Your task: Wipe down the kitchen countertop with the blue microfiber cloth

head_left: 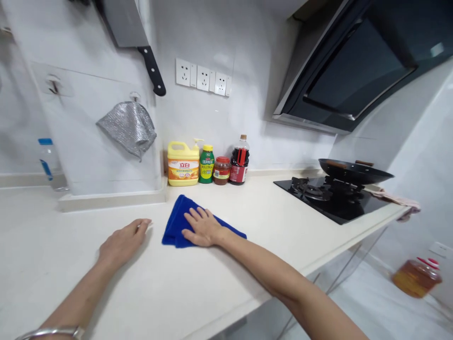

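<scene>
A folded blue cloth (179,219) lies on the white countertop (247,222). My right hand (202,228) rests flat on top of it, fingers stretched out and pressing down on the cloth. My left hand (122,243) lies palm down on the bare counter just left of the cloth, fingers extended, holding nothing. A metal bracelet (53,333) sits on my left wrist.
Against the back wall stand a yellow detergent bottle (183,164), a green bottle (207,164), a red jar (222,170) and a dark sauce bottle (239,160). A black hob (332,198) carries a wok (354,171). A cleaver (132,33) and grey cloth (129,127) hang above. An oil jug (417,277) stands on the floor.
</scene>
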`<state>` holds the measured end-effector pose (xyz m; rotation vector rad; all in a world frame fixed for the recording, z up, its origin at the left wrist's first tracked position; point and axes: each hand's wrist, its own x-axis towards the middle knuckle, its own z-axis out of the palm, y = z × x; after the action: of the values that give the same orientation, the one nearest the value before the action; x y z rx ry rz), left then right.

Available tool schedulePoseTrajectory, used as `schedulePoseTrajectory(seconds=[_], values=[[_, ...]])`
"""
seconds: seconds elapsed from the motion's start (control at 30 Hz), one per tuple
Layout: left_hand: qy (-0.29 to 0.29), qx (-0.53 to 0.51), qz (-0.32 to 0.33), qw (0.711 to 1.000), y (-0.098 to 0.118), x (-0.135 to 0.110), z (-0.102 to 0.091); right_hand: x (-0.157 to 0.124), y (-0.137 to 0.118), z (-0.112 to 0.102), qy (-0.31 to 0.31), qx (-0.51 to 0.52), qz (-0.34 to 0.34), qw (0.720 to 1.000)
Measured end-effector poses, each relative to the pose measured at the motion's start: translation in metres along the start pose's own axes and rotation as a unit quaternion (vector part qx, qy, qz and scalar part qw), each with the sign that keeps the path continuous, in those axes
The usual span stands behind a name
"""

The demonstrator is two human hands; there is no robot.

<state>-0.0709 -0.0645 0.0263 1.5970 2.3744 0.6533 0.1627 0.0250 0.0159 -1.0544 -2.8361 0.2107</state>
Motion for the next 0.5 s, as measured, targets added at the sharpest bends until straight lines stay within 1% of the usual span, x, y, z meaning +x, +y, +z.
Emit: schedulePoseTrajectory(seconds=[0.13, 0.3, 0.4, 0.5], values=[[-0.002, -0.034, 0.017, 0.999, -0.003, -0.001, -0.003, -0.034, -0.018, -0.001, -0.008, -0.004, -0.065, 0.998], [-0.007, -0.05, 0.026, 0.998, -0.003, -0.001, -0.006, -0.093, -0.027, -0.013, -0.024, 0.043, -0.112, 0.992], [-0.004, -0.052, 0.027, 0.998, -0.006, 0.0, -0.006, -0.131, -0.022, -0.02, -0.033, 0.072, -0.126, 0.989], [0.009, -0.04, 0.033, 0.999, -0.014, 0.006, -0.003, -0.164, -0.004, -0.025, -0.038, 0.089, -0.119, 0.988]])
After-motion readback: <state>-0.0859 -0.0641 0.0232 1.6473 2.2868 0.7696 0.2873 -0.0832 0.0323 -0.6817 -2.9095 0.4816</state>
